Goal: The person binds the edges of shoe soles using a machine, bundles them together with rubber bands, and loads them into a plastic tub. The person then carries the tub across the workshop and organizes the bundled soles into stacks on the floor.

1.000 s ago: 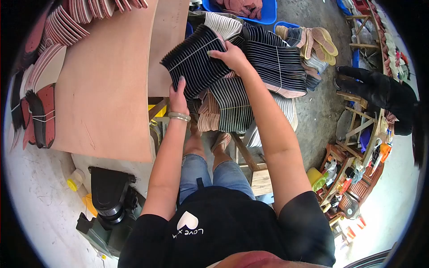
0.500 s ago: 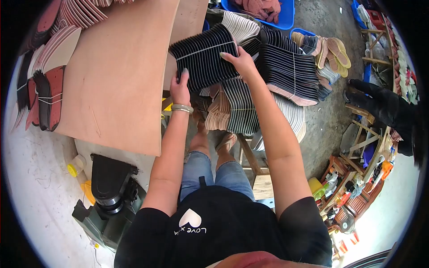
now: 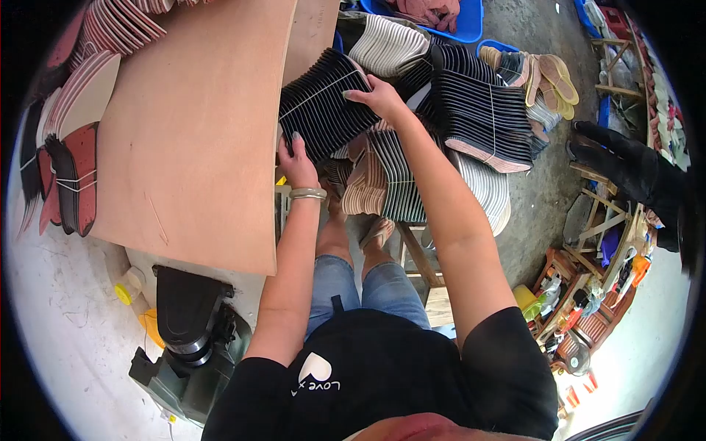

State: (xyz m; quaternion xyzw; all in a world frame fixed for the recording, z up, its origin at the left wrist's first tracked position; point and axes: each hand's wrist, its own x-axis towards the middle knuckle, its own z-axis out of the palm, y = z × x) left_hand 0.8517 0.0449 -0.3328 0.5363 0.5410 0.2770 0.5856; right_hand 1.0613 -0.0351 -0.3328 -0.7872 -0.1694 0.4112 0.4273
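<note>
A tied bundle of black insoles (image 3: 323, 103) is held between my two hands, beside the wooden board's right edge. My left hand (image 3: 298, 163), with a bangle at the wrist, grips its lower left end, thumb on top. At the bundle's upper right end, my right hand (image 3: 379, 99) holds on with the thumb over the top. Just right of it lies another tied black bundle (image 3: 482, 106). Under my right forearm sits a bundle of dark and beige insoles (image 3: 393, 176). White insoles (image 3: 387, 45) are behind.
The wooden board (image 3: 191, 147) spans the left, with red and black pieces (image 3: 73, 176) at its far edge. A blue basin (image 3: 471, 22) stands at the back. A black machine (image 3: 187, 309) is lower left. Another person (image 3: 625, 162) is at right, beside cluttered wooden racks (image 3: 603, 220).
The black bundle, still in both hands, has swung to a level pose and then tilted again, shifting slightly right overall. The view has shifted, moving the surroundings in the picture.
</note>
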